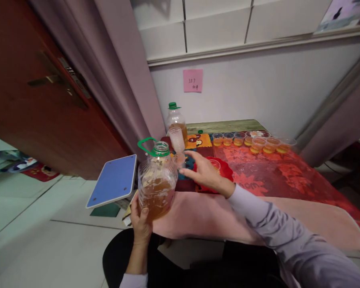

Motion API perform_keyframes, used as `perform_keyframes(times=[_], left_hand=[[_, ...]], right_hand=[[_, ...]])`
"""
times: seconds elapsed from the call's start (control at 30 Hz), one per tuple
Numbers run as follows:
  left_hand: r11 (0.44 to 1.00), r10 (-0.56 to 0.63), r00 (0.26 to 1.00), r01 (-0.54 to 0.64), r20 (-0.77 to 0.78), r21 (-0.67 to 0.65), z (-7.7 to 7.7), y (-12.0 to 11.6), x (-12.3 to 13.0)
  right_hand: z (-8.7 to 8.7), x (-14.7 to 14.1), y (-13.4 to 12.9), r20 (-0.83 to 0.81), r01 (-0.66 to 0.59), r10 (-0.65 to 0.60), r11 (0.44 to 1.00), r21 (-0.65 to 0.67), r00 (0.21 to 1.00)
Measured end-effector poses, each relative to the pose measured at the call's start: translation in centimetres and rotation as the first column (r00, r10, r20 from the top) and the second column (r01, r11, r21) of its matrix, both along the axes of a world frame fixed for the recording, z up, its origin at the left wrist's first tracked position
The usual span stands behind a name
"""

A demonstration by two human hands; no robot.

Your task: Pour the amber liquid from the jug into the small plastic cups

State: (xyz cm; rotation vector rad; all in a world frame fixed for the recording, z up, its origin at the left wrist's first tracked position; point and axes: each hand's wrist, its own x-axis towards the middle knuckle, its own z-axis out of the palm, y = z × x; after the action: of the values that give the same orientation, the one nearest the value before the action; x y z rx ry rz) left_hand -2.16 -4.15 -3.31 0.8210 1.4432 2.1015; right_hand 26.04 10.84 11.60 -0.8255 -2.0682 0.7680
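My left hand (pixel 141 224) grips the lower left side of a large clear jug (pixel 157 192) of amber liquid. The jug has a green handle and its mouth is uncapped. My right hand (pixel 201 172) reaches over the table with thumb and fingers apart, at the right edge of a small clear cup (pixel 179 160); whether it touches the cup is unclear. Right behind that cup leans a stack of clear cups (pixel 177 139). A red scalloped mat (pixel 227 170) with a clear cup (pixel 214 164) on it lies partly behind my right hand.
Several cups of amber liquid (pixel 239 139) stand along the back of the red-covered table (pixel 258 168). A second jug (pixel 176 118) with a green cap is at the back left. A loose green cap (pixel 201 131) lies nearby. A blue-topped stool (pixel 114 180) stands left of the table.
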Motion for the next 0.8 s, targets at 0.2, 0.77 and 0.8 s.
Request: perform_keyframes(times=[0.2,0.77,0.8], left_hand=[[0.999,0.021,0.997,-0.024,-0.075,-0.034,-0.2,0.0,0.0],[0.994,0.074,0.995,-0.069,0.066,-0.088,0.8,0.4,-0.3],[0.994,0.074,0.996,-0.068,0.059,-0.088,0.7,0.4,-0.4]], right_hand=[[-1.8,7.7,4.3,0.683,0.276,-0.311,0.947,0.163,0.661],[-1.6,11.0,6.9,0.461,0.372,-0.377,0.922,0.108,0.803],[-1.8,12.0,8.0,0.444,0.395,-0.413,0.908,0.138,0.795]])
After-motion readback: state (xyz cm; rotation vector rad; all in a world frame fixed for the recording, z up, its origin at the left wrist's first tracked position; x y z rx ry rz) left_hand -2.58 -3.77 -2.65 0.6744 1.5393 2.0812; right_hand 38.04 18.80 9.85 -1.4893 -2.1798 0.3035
